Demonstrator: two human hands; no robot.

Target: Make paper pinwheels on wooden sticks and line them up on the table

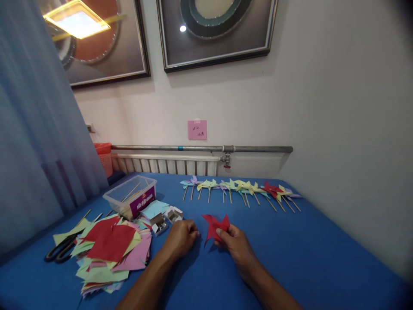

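My right hand pinches a red paper pinwheel with the thumb over its middle; its points stick out to the left and upward. No stick shows on it. Just to the left, my left hand rests near the table with its fingers curled closed. Whatever those fingers may hold is hidden. Beside its knuckles stand two small open boxes, a white one and another with small shiny bits inside. A pile of cut coloured paper squares lies further left.
Black-handled scissors lie partly under the paper. A clear plastic tub holds thin wooden sticks. Finished pinwheels on sticks line the back of the blue table. A curtain hangs at left; a pipe runs along the wall.
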